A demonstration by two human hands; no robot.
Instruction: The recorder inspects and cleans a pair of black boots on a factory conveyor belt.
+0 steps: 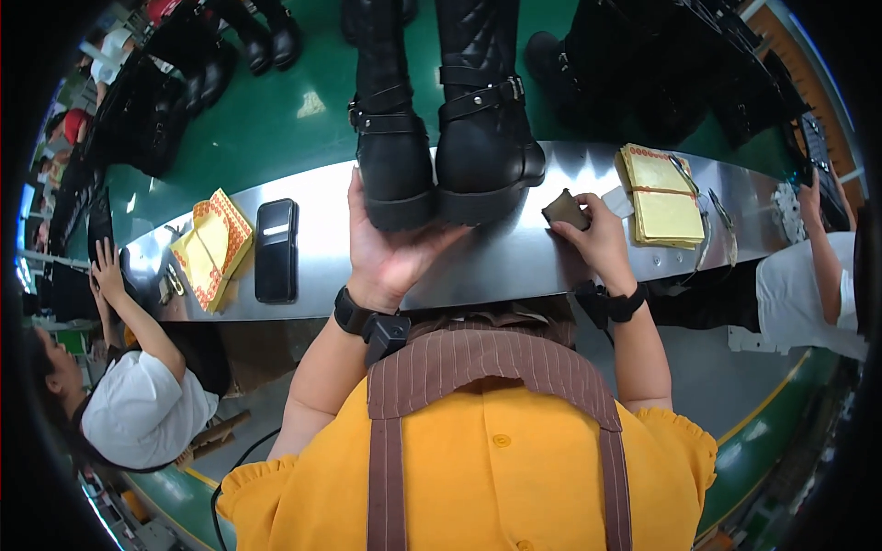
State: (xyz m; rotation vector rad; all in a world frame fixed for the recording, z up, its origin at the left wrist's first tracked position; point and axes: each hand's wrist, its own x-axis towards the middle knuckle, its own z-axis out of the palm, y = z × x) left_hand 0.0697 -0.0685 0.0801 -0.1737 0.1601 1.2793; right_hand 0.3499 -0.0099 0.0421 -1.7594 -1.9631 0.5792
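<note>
Holding black boots over a steel bench, heels nearest, with a wide-spread left hand curved under and around the heels, some fingers hidden. Pinching a brown pad between thumb and fingers of the right hand, apart from the leather. Probably at a handling step, boots steadied and pad ready; calling next, likely, for a firm left hold and pad brought across. Flanked on the left by a phone and patterned yellow paper, on the right by strapped yellow cards. Backed by a green surface, with co-workers at both sides.
</note>
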